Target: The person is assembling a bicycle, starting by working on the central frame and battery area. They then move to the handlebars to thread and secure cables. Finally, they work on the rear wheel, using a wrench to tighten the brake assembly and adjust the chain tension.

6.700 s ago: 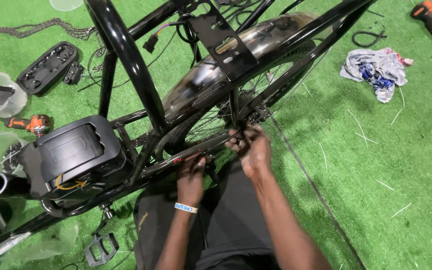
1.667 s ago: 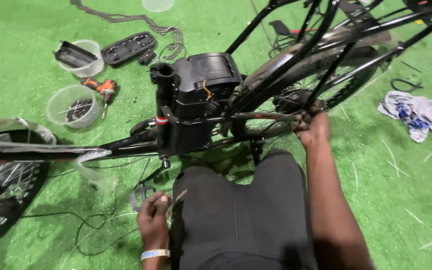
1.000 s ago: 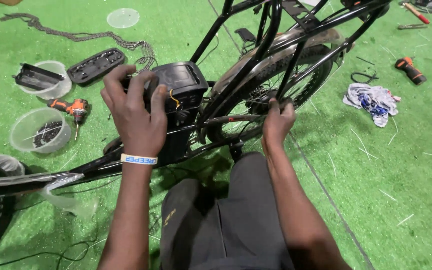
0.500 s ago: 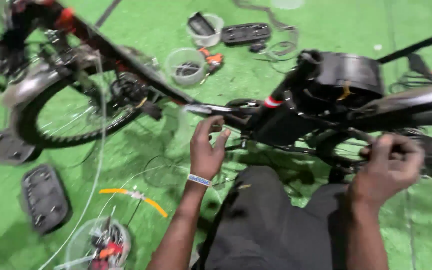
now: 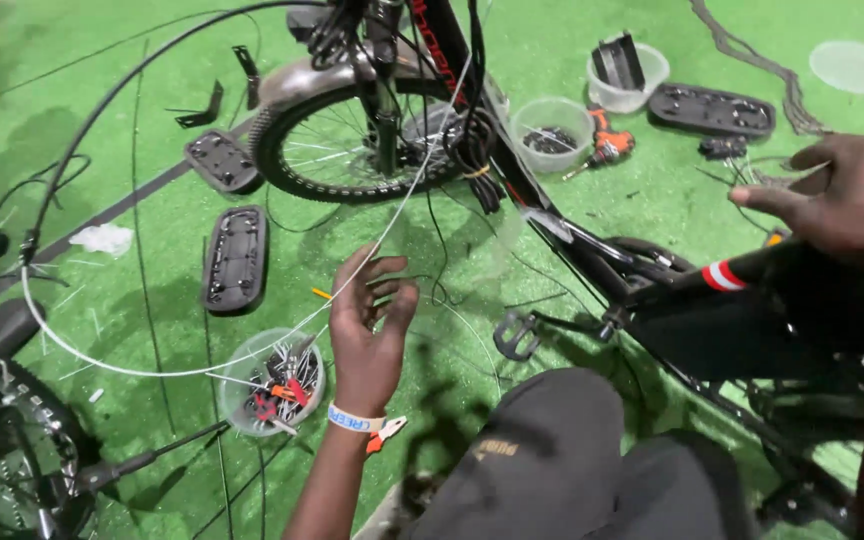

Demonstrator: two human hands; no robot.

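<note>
Your left hand (image 5: 370,325) hovering open, fingers spread, beside the white cable (image 5: 252,345), just above the clear tub of small parts (image 5: 272,385), your right hand (image 5: 842,200) resting loosely curled on the black bike frame (image 5: 652,275), holding nothing.

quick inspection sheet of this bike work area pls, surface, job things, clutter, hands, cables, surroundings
surface: green turf.
job's things: black bicycle frame; front wheel; pedal.
clutter: clear tub of small parts; two more tubs; black plates; orange tool.
grippers: left hand open, at the white cable; right hand rests open on the frame.
cables: white cable loops across; black cables bundled.
surroundings: second wheel at lower left.
</note>
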